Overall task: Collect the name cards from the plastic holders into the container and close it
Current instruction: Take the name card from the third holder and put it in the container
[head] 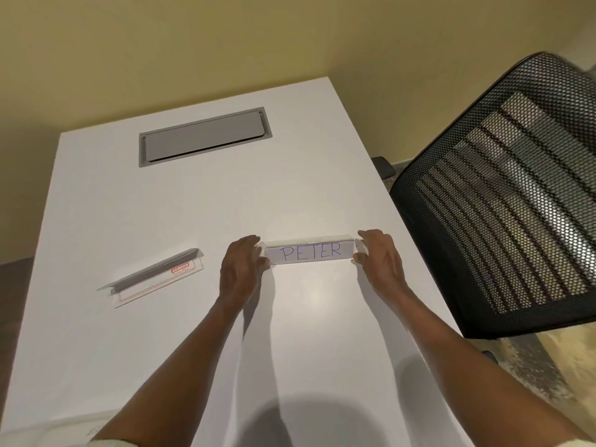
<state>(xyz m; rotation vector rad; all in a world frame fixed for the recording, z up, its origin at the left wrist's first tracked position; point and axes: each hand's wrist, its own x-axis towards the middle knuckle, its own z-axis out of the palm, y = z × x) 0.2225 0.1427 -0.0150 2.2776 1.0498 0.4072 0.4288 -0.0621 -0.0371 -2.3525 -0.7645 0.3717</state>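
Both hands bracket one clear holder [309,250] at mid-table: left hand [242,265] curled on its left end, right hand [378,257] on its right end, fingers part closed, touching it. PETER card [310,252] sits inside. Likely light, stiff, slick acrylic; thin paper card, so pinch a card edge and slide it out. Second holder [154,278] lies well left, looks empty. Container not clearly visible.

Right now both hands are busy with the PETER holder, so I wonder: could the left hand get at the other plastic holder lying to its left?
Probably yes. The left hand would have to let go of the PETER holder first; the bare table between it and the other holder leaves the way free.
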